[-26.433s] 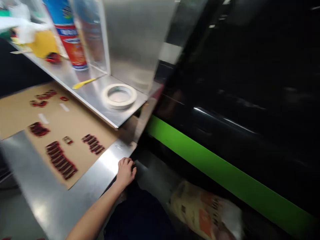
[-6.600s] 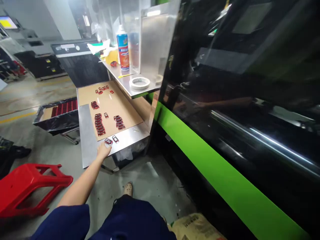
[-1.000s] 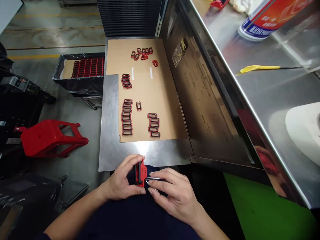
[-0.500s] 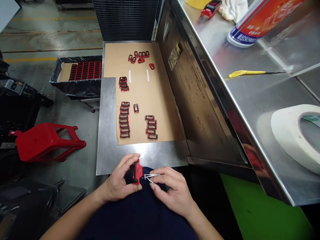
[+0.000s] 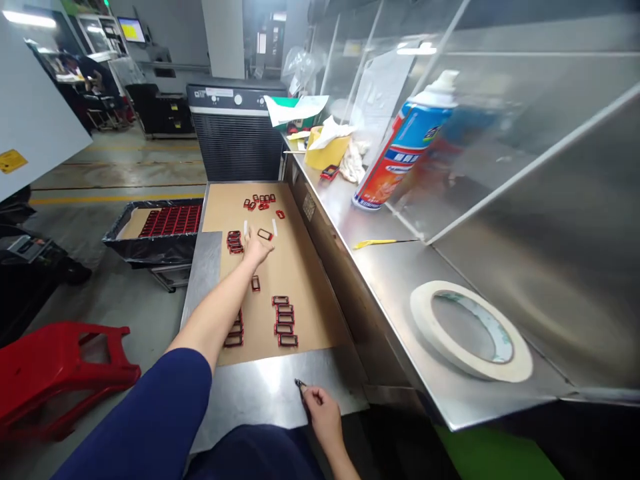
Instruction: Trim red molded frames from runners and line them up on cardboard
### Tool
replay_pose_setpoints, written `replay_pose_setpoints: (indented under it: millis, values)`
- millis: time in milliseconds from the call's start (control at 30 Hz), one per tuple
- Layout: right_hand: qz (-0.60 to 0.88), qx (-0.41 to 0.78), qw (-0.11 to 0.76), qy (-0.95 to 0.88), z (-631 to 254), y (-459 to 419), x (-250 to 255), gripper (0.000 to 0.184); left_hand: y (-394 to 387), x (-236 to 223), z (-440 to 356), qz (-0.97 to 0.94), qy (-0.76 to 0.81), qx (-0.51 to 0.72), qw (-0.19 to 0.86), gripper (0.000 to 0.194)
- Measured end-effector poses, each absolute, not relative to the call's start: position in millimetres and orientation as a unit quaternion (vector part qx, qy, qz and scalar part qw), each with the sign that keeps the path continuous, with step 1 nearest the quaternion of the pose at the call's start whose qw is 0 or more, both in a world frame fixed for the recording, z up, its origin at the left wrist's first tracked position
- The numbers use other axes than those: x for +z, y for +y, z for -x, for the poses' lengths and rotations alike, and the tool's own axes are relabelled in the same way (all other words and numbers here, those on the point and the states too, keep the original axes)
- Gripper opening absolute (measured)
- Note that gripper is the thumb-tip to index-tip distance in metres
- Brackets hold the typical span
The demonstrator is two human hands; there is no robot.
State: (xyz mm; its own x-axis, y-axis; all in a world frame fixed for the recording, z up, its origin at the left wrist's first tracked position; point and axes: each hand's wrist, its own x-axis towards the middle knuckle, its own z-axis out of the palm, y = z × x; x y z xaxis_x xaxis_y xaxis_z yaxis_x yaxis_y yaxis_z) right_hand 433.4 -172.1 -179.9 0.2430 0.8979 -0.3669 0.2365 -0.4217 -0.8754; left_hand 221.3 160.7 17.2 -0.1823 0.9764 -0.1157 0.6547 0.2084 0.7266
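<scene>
My left hand (image 5: 257,252) reaches far over the cardboard (image 5: 315,300), thumb and fingers about a red and black rectangular frame (image 5: 265,235) near two white strips; the exact finger contact is hard to see. My right hand (image 5: 324,417) stays low near the metal table's front edge (image 5: 270,387), closed on slim tweezers (image 5: 301,385) whose dark tip points away from me. Similar frames lie in a right row (image 5: 285,319), a left row (image 5: 234,332) partly covered by my left arm, and a stack (image 5: 234,241) beside my left hand. One single frame (image 5: 255,283) lies between.
More frames (image 5: 263,199) lie at the table's far end. A filled black-lined bin (image 5: 150,250) and red stool (image 5: 65,373) stand left. On the raised steel shelf at right are a tape roll (image 5: 470,330), a spray can (image 5: 400,147) and a yellow-handled tool (image 5: 375,244).
My left hand has carried the frame from near my body out over the cardboard. My right hand has lowered beside the front edge with the tweezers. The view has tilted up.
</scene>
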Motion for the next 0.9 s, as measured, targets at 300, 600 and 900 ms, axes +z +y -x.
replay_pose_setpoints:
  millis: [300, 600, 900]
  values:
    - [0.685, 0.527, 0.364, -0.348, -438, -164, -191, 0.068, 79, -81, -259, -0.671, 0.668, 0.17, 0.272, 0.058]
    - [0.691, 0.514, 0.401, -0.312, -470, -149, -183, 0.064, 48, -109, -207, -0.705, 0.686, 0.08, 0.16, 0.05]
    - [0.686, 0.517, 0.433, -0.273, -466, -147, -190, 0.066, 124, -112, -196, -0.745, 0.657, 0.032, 0.112, 0.079]
